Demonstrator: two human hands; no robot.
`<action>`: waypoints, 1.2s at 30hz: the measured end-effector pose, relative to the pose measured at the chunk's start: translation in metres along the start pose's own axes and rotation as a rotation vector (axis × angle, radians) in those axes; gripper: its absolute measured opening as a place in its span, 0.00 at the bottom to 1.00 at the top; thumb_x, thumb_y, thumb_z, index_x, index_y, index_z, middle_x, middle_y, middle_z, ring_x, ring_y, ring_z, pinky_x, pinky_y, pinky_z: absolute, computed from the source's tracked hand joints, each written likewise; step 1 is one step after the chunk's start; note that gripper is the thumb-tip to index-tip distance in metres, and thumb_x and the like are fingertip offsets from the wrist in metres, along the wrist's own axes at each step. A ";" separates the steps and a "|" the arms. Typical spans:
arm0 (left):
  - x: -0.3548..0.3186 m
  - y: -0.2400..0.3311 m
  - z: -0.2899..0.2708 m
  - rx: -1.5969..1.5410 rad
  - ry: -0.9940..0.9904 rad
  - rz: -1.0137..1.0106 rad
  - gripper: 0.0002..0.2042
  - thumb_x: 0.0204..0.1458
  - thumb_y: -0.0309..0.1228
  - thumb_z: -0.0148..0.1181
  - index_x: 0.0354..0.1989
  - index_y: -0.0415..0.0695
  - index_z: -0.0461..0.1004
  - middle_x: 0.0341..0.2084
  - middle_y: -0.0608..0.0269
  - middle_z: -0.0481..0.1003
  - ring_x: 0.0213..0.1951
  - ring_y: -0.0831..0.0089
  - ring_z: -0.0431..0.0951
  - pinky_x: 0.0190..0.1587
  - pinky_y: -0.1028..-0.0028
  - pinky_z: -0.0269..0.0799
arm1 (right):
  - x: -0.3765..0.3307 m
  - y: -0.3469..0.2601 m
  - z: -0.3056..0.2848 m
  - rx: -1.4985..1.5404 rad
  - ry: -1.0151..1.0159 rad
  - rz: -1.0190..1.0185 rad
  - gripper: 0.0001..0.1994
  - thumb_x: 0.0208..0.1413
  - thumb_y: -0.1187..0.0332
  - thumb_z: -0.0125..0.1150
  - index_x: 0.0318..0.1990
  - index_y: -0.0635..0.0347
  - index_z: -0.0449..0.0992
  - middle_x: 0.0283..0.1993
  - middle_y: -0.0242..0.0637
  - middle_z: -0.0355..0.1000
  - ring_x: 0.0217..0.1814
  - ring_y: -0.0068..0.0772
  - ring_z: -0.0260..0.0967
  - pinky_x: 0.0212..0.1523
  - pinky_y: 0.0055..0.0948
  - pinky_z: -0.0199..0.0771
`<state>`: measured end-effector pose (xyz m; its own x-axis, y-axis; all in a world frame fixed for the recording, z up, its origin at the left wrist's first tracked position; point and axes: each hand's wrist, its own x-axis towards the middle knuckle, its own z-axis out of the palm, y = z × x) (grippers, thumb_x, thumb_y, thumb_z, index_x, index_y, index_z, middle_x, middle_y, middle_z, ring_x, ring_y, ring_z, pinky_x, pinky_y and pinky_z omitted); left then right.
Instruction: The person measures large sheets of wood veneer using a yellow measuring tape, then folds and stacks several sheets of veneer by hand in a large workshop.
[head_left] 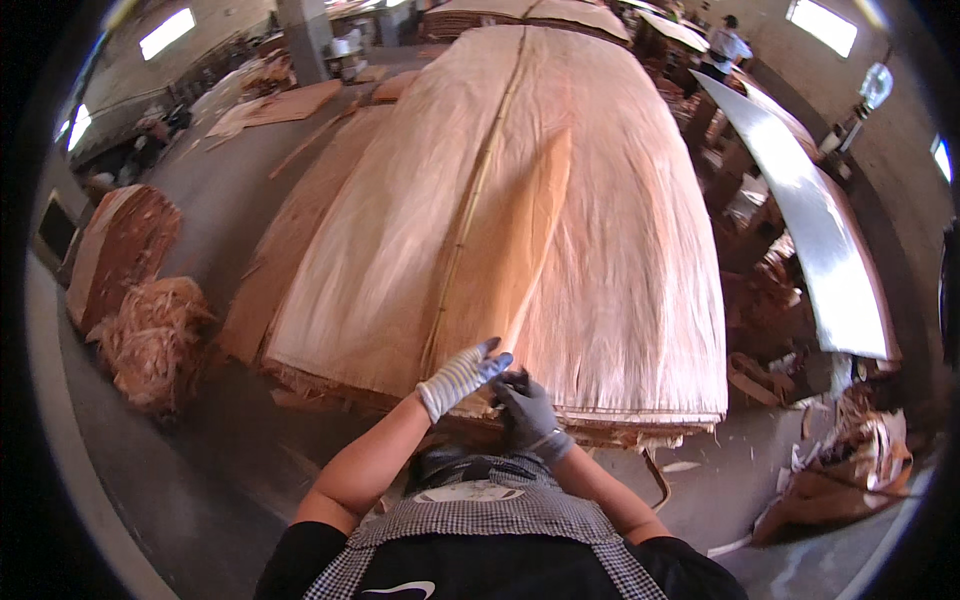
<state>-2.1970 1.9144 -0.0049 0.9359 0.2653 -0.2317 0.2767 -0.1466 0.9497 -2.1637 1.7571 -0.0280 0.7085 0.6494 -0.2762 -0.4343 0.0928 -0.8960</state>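
A tall stack of pale wood veneer sheets (620,260) stretches away in front of me. On top lies a narrower, more orange veneer strip (525,240), blurred, its near end at my hands. My left hand (462,375), in a grey and white knit glove, has its fingers spread against the strip's near end. Just beside it, my right hand (525,408) in a grey glove is closed at the strip's end, at the front edge of the stack. I wear a checked apron.
A second, lower veneer stack (300,230) lies to the left. Piles of veneer scraps (150,335) sit on the concrete floor at left, more scraps (840,470) at right. A long grey table (815,230) runs along the right. A person (727,45) stands far back.
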 end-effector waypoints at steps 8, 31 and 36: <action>-0.030 -0.046 -0.228 -0.549 0.146 -0.160 0.19 0.45 0.39 0.62 0.41 0.39 0.71 0.36 0.64 0.74 0.39 0.74 0.74 0.42 0.75 0.70 | 0.004 0.104 0.071 -0.757 -0.385 -0.119 0.14 0.53 0.65 0.55 0.46 0.60 0.71 0.35 0.35 0.74 0.31 0.26 0.68 0.35 0.27 0.71; -0.134 -0.089 -0.236 -0.892 -0.065 -0.390 0.22 0.48 0.49 0.56 0.39 0.39 0.71 0.30 0.57 0.75 0.32 0.65 0.76 0.37 0.65 0.73 | -0.014 -0.039 0.172 0.098 0.214 0.156 0.09 0.54 0.62 0.55 0.32 0.57 0.67 0.18 0.26 0.64 0.16 0.21 0.63 0.15 0.21 0.63; -0.172 -0.155 -0.193 -0.955 -0.244 -0.475 0.39 0.42 0.66 0.46 0.50 0.40 0.65 0.43 0.52 0.72 0.44 0.56 0.72 0.43 0.56 0.69 | -0.031 -0.052 0.094 0.180 0.333 0.189 0.07 0.53 0.63 0.53 0.30 0.56 0.68 0.18 0.31 0.65 0.18 0.27 0.66 0.18 0.26 0.69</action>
<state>-2.4431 2.0753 -0.0720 0.8255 -0.1116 -0.5532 0.4362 0.7482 0.4999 -2.2153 1.8030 0.0595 0.7352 0.3912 -0.5536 -0.6433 0.1450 -0.7518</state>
